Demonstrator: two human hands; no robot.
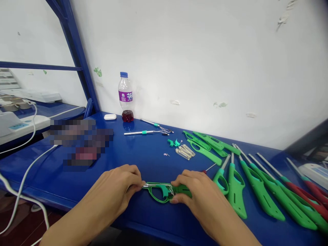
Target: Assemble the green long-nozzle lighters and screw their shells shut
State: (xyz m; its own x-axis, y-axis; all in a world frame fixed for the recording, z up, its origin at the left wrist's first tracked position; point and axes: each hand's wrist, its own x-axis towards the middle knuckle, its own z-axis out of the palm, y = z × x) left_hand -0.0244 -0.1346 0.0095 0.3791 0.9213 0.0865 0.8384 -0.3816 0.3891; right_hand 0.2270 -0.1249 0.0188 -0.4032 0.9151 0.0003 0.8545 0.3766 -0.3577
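Green half shell (183,189) lies near the front edge of the table (123,155), about mid-width, inner side up. Teal trigger (164,190) sits in it by the loop; thin pale wires (171,188) run along the inside, loose-looking at the right end. Metal tube (146,186) shows at the shell's left tip.

Left hand (129,179): fingertips pinched on the tube at that tip. Right hand (191,186): thumb and fingers clamped on the handle part, by the wires. Hands apart, shell between them.

Progress, judging by how it lies: trigger, tube and wires look in place or nearly; no second half covers them, so this one looks part-built. Whether the tube is fully seated: can't tell, fingers hide it.

Beyond it, toward the back edge: pile of small pale parts (185,151), two loose triggers (177,142), tiny pinkish bit (166,154). Two rods with wires (143,132) lie farther back, not in any shell. Spare green shells (205,158) sit right of the pile, so more pieces look left to do. Screwdriver, probably (211,167), in front of them.

Toward the right edge: row of green lighters (237,194), then red lighters (307,194), all looking closed up.

Back left: bottle (125,97), white case (110,117). Left edge: white cable (25,174), blurred patch.
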